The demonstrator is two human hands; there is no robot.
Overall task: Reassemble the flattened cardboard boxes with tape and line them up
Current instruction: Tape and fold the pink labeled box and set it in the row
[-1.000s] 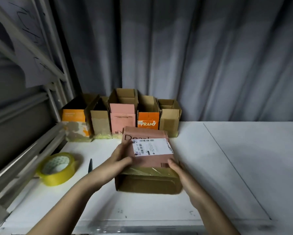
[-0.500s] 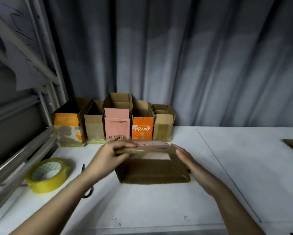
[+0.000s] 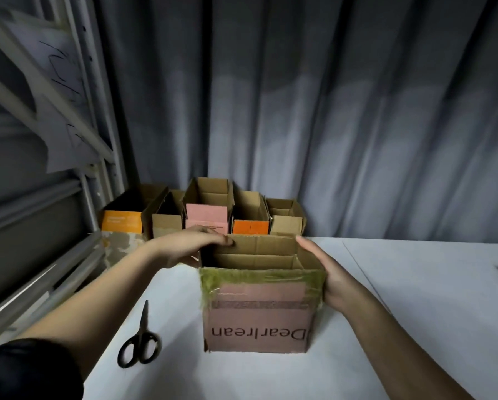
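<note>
Pink box [image 3: 259, 310] stands upright at centre frame on the white surface [image 3: 415, 327], open side up, "Dearlean" print upside down on the near face. So the taped end is probably the bottom now, which fits it being ready to go in the line

Yellowish tape runs along the near top edge and wraps both near corners, looks like old tape, not the fresh seam

Left hand [image 3: 190, 249] is at the box's upper left corner, fingers curled over the rim, gripping the left wall. Right hand [image 3: 325, 275] lies flat on the right wall, fingers straight and pointing to the back, pressing not grasping. Box sits between the two hands, squeezed from both sides: my read is that's to keep it square and to lift or slide it as one piece

Row of boxes [image 3: 204, 215] already stands open-top at the back of the surface, just behind the pink box, against the curtain [image 3: 328, 111]. Free spot seems to be at the row's right end

Scissors [image 3: 139, 342] lie closed at lower left, near the left forearm and apart from the box. Tape roll not in view

Judgement: assembly of this one is done, placing is what's left
</note>
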